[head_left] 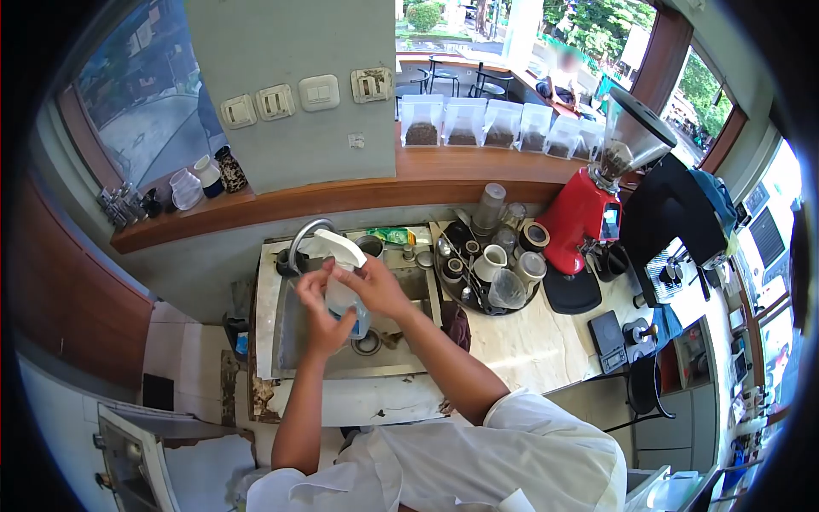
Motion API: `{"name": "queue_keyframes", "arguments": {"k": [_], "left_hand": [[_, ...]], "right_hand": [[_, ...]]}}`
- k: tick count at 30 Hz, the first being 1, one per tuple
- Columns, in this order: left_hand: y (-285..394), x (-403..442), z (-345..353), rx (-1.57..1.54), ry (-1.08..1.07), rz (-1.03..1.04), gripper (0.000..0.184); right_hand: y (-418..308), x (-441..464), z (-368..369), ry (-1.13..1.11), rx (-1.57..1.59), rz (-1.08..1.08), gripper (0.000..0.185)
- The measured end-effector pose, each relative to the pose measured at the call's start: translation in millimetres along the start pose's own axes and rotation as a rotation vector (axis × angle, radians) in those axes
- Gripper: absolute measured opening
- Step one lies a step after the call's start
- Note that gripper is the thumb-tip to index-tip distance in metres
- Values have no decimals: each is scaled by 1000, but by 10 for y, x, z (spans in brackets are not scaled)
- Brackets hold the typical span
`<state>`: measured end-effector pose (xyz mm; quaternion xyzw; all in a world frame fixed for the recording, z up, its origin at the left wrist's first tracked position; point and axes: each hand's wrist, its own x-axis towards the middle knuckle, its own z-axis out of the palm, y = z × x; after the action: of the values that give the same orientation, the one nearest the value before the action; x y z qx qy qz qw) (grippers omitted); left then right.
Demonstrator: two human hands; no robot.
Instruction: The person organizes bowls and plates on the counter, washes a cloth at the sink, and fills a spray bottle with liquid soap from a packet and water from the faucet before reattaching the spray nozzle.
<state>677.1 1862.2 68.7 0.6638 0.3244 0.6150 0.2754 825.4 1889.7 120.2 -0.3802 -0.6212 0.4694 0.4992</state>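
Over the metal sink [294, 350], my two hands are close together around a clear, bluish plastic container [344, 300]. My left hand [322, 311] curls along its left side, with the thumb across its front. At the top, my right hand [375, 286] grips a white curved piece [339, 246]; whether this is joined to the container I cannot tell. A curved metal faucet [299, 243] stands just behind my hands. Below them, the round drain [367, 343] shows in the basin. My hands partly hide the container.
Right of the sink, a round tray [490, 309] carries glasses, cups and spoons. Beyond it stand a red coffee grinder [570, 224] and a black espresso machine [670, 218]. A green packet [392, 235] lies behind the sink. Clear bins of beans [463, 128] line the ledge; a person [559, 85] sits outside.
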Motion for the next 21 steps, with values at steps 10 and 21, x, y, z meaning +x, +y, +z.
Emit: {"name": "queue_keyframes", "arguments": {"k": [10,21], "left_hand": [[37,-176,-263,-256,-376,-598,58],[94,-552,334,290,-93,-603,46]], "right_hand": [[-202,317,-214,-613,709,65,21],[475,41,85,330,431,351,20]]}}
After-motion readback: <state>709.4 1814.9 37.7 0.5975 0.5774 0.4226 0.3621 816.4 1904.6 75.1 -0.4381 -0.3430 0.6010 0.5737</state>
